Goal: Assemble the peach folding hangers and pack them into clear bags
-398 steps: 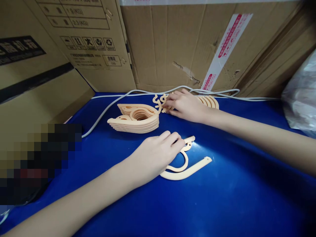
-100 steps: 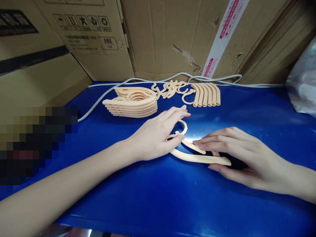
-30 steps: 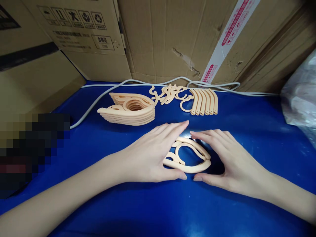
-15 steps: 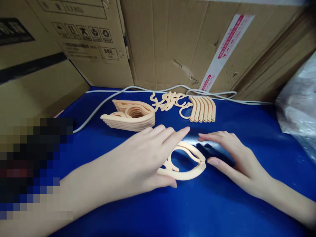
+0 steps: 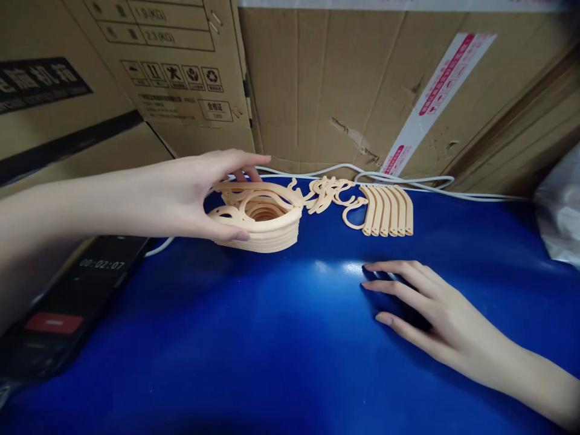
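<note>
My left hand (image 5: 199,193) is at the left end of a stack of folded, cream-coloured plastic clothes hangers (image 5: 272,238). Its thumb lies along the front edge of the top hanger (image 5: 267,225) and its fingers reach over the back edge, gripping that hanger between them. Right of the stack lies a loose pile of cream plastic hooks (image 5: 328,192). A row of several curved hanger arms (image 5: 387,211) stands beside the hooks, with one hook (image 5: 351,219) touching its left side. Over the blue surface at right, my right hand (image 5: 430,308) has its fingers stretched apart and holds nothing.
A phone (image 5: 102,284) showing a timer lies at the left on the blue tabletop (image 5: 272,350). Cardboard boxes (image 5: 299,84) wall off the back and left. White cable (image 5: 326,170) runs along the back, and clear plastic wrapping (image 5: 559,211) sits at the right edge.
My left hand has moved back and left with the folded hanger from the middle of the table to the stack. My right hand stays open at the right, and the view has shifted slightly.
</note>
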A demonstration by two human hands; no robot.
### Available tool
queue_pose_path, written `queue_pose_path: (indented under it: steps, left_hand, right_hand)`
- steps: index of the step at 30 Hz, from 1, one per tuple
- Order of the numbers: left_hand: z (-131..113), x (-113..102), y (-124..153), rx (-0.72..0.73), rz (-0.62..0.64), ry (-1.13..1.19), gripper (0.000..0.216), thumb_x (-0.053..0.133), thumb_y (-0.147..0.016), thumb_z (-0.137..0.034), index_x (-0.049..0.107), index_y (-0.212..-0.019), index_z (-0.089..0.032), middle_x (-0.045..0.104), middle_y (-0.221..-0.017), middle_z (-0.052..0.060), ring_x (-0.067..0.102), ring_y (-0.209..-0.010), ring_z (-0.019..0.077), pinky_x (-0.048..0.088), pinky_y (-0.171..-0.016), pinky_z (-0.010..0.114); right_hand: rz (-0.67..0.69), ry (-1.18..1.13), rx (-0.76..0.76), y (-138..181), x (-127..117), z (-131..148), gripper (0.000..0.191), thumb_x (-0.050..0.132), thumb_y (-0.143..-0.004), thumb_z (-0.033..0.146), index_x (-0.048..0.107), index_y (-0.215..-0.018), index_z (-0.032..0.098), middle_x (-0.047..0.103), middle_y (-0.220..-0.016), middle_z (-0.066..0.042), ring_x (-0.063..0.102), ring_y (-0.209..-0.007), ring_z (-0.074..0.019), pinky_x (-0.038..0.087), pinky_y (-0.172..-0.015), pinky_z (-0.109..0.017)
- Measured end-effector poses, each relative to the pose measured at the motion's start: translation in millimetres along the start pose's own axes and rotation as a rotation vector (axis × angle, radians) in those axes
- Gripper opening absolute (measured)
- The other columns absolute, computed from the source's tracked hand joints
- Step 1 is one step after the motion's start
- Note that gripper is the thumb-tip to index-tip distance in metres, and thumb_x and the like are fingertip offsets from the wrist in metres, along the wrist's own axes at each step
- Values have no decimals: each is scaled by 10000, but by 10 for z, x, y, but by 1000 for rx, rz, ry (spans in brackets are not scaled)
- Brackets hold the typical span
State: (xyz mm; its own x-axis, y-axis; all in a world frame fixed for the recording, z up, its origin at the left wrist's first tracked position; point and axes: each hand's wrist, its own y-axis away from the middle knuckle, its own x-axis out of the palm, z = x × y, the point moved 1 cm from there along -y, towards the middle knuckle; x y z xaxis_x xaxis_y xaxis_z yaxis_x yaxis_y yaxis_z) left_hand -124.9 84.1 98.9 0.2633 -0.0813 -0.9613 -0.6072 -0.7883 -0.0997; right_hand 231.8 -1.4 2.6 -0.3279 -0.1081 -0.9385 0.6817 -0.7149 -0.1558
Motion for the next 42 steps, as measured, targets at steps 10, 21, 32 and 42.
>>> queue_pose_path:
  steps: [10, 21, 32, 42]
  left_hand:
    - [66, 119, -36, -57, 58, 110, 727, 643, -821, -374, 375, -1474, -201, 611, -1297, 23, 591, -1074, 240, 393, -1060, 533]
    - [70, 82, -109, -168, 164, 52, 871, 689, -727, -568, 328, -1486, -337, 565, -1342, 7, 609, -1143, 300, 449, -1029, 467]
    - [101, 84, -77, -155, 174, 30, 866, 689, -742, -547, 313, -1494, -342, 557, -1362, 7, 590, -1180, 258, 432, -1008, 346]
    - [70, 72, -64, -172, 181, 10, 889, 684, -735, -576, 289, -1502, -362, 539, -1393, -15, 571, -1217, 242, 421, -995, 312]
  right_hand:
    - [0, 21, -5, 2, 7, -3, 338, 560, -925, 309, 554, -1259, 263, 556, -1345, -111, 564, -1177, -274, 514, -921, -470]
    - [-13, 85, -51, -13, 4, -17, 331, 550, -933, 329, 547, -1254, 246, 568, -1322, -117, 572, -1158, -260, 528, -907, -440]
    - [-11, 76, -46, -7, 7, -15, 324, 538, -941, 321, 549, -1257, 253, 568, -1321, -116, 571, -1165, -257, 528, -912, -435]
    - [-12, 89, -57, -12, 2, -9, 304, 524, -949, 318, 547, -1244, 244, 571, -1309, -120, 570, -1160, -255, 530, -906, -441]
